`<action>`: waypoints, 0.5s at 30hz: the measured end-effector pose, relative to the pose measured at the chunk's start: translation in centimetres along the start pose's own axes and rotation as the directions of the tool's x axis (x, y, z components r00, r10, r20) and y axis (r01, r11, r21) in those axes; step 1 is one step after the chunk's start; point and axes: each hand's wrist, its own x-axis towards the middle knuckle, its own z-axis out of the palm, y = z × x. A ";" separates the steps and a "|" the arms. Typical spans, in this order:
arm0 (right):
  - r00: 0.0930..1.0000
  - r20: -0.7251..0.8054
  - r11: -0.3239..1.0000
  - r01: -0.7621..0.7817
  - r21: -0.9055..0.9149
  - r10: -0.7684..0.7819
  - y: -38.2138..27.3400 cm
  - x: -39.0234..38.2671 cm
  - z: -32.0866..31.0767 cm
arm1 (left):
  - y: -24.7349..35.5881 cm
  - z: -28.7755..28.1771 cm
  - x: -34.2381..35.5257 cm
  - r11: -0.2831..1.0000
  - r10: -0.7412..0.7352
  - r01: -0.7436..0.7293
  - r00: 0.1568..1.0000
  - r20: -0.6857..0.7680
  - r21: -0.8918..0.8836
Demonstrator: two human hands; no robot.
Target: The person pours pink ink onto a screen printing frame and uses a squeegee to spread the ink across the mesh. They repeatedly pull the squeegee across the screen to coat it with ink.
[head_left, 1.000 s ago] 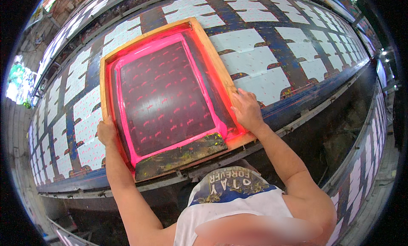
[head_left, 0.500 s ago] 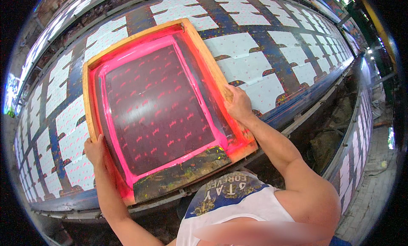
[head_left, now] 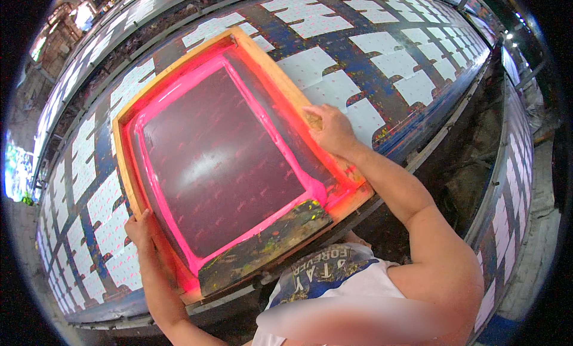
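Observation:
A wooden-framed printing screen (head_left: 276, 71) lies before me at a slant over the long table. My left hand (head_left: 139, 228) grips its left side rail, and my right hand (head_left: 332, 130) is closed around the right one. Bright pink ink (head_left: 270, 124) borders the dark purple mesh (head_left: 221, 173), where small pink motifs show faintly beside a pale glare. Along the near end of the frame runs a dark strip (head_left: 265, 241) flecked with yellow paint. Whether the screen touches the table beneath cannot be seen.
White cut pieces (head_left: 316, 17) with small pink prints lie in rows across the paint-stained table (head_left: 280, 38). A metal rail (head_left: 427, 146) follows its near edge. Another table with similar pieces (head_left: 504, 226) stands at the right, and one more (head_left: 77, 71) lies beyond.
My view has turned, so the table rows appear shifted. The screen stays in both hands, tilted a little more; the motifs in its mesh look fainter and the glare has grown.

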 end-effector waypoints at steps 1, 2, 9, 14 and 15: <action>1.000 -0.010 1.000 -0.006 0.013 0.006 1.6 0.3 -0.6 | 1.5 0.6 -0.9 0.999 0.048 -0.049 0.999 -0.012 -0.025; 1.000 0.012 1.000 -0.023 0.016 0.023 3.2 0.5 -1.4 | 3.2 1.7 -1.8 0.996 0.060 -0.060 0.998 -0.011 -0.061; 0.996 -0.077 0.998 -0.037 0.056 0.041 15.3 1.6 -6.0 | 16.0 8.9 -9.5 0.989 0.116 -0.123 0.990 -0.083 -0.084; 0.991 -0.093 0.996 -0.093 0.013 0.094 23.6 2.0 -9.3 | 23.7 14.3 -14.6 0.994 0.113 -0.112 0.989 -0.099 0.014; 0.989 -0.112 0.995 -0.095 0.017 0.096 25.0 2.0 -9.9 | 24.9 15.1 -15.3 0.997 0.068 -0.066 0.994 -0.087 0.030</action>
